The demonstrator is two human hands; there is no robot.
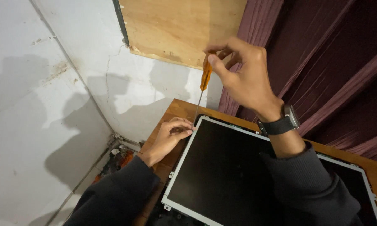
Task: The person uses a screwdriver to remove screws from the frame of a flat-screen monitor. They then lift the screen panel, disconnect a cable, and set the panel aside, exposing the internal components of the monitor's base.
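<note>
Head view: right hand (242,77) raised, wrist bent, fingers pinching orange handle of screwdriver (204,77); shaft runs steeply down to panel (222,167) far-left corner. Left hand (169,136) curled, fingertips pressed at that corner on table (178,109). Watch (280,121) on right wrist. Wall (50,104) close left, curtain (322,62) right; panel edge near table rim.

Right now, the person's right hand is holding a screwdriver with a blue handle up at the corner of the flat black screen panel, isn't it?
Not quite: the handle is orange, not blue. The head view shows the right hand holding the thin screwdriver with the orange handle, its tip down at the corner of the flat black screen panel with the silver metal frame, where the left hand rests.
</note>
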